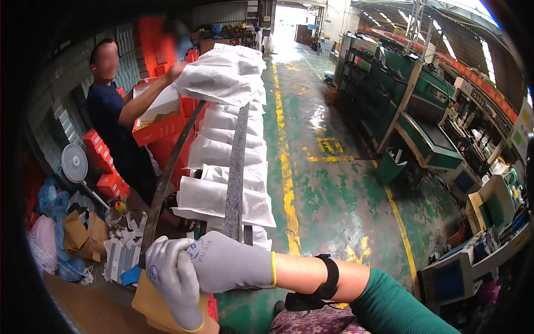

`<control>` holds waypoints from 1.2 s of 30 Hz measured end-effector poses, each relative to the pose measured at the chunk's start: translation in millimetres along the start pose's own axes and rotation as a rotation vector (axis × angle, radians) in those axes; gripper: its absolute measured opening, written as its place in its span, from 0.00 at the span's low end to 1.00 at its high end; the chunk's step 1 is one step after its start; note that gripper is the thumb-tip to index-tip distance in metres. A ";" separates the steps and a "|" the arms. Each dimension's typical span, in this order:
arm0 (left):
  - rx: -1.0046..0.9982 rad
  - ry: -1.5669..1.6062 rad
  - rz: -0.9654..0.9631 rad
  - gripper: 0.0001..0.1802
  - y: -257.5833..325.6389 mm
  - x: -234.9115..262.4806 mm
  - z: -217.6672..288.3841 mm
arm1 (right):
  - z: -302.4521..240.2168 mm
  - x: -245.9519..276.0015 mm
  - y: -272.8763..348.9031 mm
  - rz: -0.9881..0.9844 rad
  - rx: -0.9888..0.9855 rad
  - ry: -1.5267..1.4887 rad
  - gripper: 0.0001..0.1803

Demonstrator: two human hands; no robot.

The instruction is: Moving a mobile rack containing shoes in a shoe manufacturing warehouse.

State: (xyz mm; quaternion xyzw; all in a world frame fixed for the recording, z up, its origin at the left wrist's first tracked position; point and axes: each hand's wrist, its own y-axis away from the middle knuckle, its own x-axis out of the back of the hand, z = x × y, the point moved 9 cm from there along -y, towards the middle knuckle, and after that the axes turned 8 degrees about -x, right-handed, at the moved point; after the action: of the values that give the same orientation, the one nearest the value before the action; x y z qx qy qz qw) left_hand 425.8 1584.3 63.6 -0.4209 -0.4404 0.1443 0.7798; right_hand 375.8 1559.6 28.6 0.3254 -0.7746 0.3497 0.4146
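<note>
Right hand [231, 261] and left hand [172, 278], both gloved, clamped together on the rail [236, 172] end; white bags [222, 75] stacked beyond; best held level.

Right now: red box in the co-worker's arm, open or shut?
Open: the red box shows its tan inside, with a white bag sticking out the top.

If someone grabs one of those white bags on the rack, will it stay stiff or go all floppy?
Probably floppy: the white bags drape and sag over the rack's metal rail. They look fairly light, since the other person's hand lifts one alone. Their wrinkled surface suggests soft material, unlikely to break.
</note>
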 end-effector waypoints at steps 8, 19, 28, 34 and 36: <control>0.001 0.005 -0.003 0.13 3.3 1.2 -2.2 | 2.1 -1.4 -3.7 0.050 -0.019 -0.010 0.08; 0.067 0.118 -0.131 0.14 7.5 3.1 -3.3 | 1.3 0.0 -6.6 0.020 -0.092 -0.055 0.15; 0.033 0.145 -0.146 0.19 7.0 -8.5 2.8 | 14.3 87.1 100.9 0.451 0.094 -0.177 0.14; 0.132 0.243 0.048 0.19 13.4 14.3 83.4 | 154.5 4.5 335.8 0.307 -0.385 0.185 0.13; 0.093 0.236 0.050 0.19 7.3 1.9 107.6 | 217.6 -71.7 490.3 -0.146 -0.915 0.293 0.09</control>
State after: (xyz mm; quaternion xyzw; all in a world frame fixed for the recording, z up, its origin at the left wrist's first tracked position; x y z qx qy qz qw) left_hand 341.0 1646.9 86.7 -0.4090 -0.3278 0.1333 0.8411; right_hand -71.9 1664.8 -256.7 0.1107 -0.7575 -0.0149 0.6432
